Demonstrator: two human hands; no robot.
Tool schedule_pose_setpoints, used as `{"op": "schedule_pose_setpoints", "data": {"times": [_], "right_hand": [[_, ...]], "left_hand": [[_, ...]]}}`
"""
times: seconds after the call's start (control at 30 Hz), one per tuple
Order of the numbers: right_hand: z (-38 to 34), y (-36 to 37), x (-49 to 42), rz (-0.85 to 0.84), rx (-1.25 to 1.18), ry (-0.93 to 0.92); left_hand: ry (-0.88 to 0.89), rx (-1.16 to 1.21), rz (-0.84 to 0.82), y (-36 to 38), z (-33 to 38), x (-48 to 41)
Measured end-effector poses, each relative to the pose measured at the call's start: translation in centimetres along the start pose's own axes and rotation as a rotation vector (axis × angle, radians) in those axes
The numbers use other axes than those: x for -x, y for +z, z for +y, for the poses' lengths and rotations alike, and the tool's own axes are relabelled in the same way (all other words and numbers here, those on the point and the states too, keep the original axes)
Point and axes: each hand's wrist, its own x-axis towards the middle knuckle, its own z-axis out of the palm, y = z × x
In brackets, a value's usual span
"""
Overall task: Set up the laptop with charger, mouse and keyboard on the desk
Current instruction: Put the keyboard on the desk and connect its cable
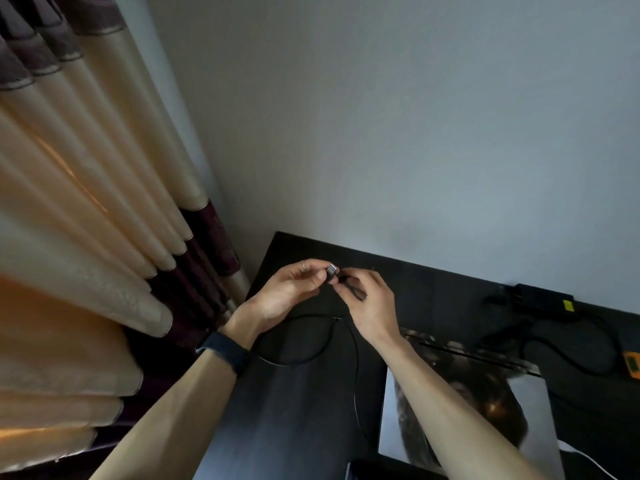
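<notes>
Above the far left corner of the dark desk (298, 410), my left hand (287, 292) pinches a silver USB plug (331, 270) at its fingertips. My right hand (369, 303) grips the thin black cable (311, 358) just behind the plug. The cable loops down below both hands and runs toward the near edge. A closed laptop (502, 407) with a picture on its lid lies at the lower right, partly hidden by my right forearm. The black charger brick (543, 299) with a yellow label and its coiled cord (571, 344) rest at the back right.
Cream and purple curtains (86, 237) hang close at the left of the desk. A plain wall (381, 116) stands right behind it. An orange object (632, 365) sits at the right edge, and a white cable (588, 459) lies by the laptop's near corner.
</notes>
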Motion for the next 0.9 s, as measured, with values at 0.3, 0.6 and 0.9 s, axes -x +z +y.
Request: {"op": "schedule_pose_setpoints", "data": {"times": [0.3,0.6,0.9], "right_hand": [[-2.1,-3.5,6.1,-0.105,-0.328,0.241],[-0.9,-5.7,7.5,-0.155,-0.21,0.238],[5.7,-4.8,8.7,-0.284,0.001,0.361]], "left_hand": [[-0.211,0.307,-0.101,-0.3,-4.3,0.9],[-0.287,0.125,-0.172,2.7,-7.7,0.0],[-0.247,-0.842,-0.265,4.6,-8.3,-2.1]]}}
